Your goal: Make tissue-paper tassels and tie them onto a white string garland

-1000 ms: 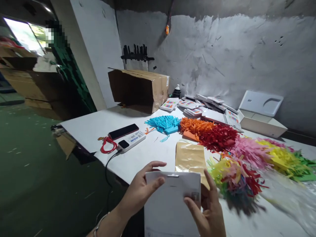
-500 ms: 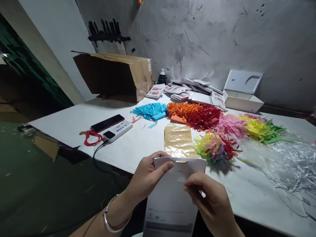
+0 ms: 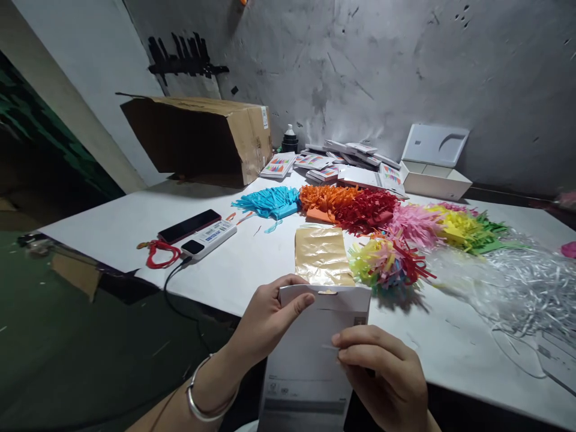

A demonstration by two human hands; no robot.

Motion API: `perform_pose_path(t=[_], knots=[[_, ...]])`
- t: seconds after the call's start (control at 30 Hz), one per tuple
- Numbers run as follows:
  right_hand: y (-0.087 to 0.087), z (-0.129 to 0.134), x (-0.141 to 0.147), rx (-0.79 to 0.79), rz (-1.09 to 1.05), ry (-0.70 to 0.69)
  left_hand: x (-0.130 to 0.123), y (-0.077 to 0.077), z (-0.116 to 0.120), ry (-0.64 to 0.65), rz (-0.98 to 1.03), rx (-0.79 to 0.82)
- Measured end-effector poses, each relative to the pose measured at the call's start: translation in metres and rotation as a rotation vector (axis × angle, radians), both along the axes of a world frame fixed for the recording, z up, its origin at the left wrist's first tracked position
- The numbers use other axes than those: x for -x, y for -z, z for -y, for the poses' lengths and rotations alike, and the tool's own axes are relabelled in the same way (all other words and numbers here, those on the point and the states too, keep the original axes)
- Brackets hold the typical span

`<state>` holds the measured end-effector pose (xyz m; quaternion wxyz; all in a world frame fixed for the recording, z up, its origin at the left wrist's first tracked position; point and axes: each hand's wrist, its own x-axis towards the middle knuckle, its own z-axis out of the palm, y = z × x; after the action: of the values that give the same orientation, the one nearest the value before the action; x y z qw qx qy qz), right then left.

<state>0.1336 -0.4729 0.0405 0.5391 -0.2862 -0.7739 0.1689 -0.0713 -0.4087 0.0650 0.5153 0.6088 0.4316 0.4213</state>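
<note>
My left hand (image 3: 274, 318) is closed round the top left edge of a flat white box (image 3: 310, 360), its thumb on the near face. The box stands upright at the table's front edge, with a small yellowish piece at its top. Over the box's right side is my right hand (image 3: 378, 360), thumb and forefinger pinched on a small, thin, whitish piece too small to name. Beyond the box lie a shiny gold sheet (image 3: 321, 255) and a multicoloured paper tassel bunch (image 3: 389, 261).
Blue (image 3: 270, 202), orange, red, pink, yellow and green tassels cross the table (image 3: 252, 276). A phone (image 3: 189, 226) and power bank (image 3: 209, 239) lie left. Behind are a cardboard box (image 3: 202, 138), several white packs (image 3: 360, 159) and an open white box (image 3: 434, 180). Silver strips (image 3: 531, 288) lie right.
My right hand has moved down a little from the box's upper part, and a dark printed mark now shows at the box's top right. The view has shifted slightly.
</note>
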Motion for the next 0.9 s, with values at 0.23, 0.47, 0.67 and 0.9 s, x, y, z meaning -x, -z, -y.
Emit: perform_pose_path(t=[0.23, 0.47, 0.67, 0.9], knots=[[0.010, 0.004, 0.002, 0.353, -0.322, -0.020, 0.002, 0.009, -0.001, -0.012, -0.074, -0.098], [0.032, 0.006, 0.022, 1.079, -0.971, -0.512, 0.002, 0.019, -0.007, 0.110, -0.094, -0.736], [0.032, 0.004, 0.026, 1.122, -1.111, -0.703, 0.004, 0.003, -0.004, 0.263, -0.132, -0.648], [0.031, 0.004, 0.027, 1.155, -1.117, -0.655, 0.003, 0.003, -0.005, 0.277, -0.125, -0.588]])
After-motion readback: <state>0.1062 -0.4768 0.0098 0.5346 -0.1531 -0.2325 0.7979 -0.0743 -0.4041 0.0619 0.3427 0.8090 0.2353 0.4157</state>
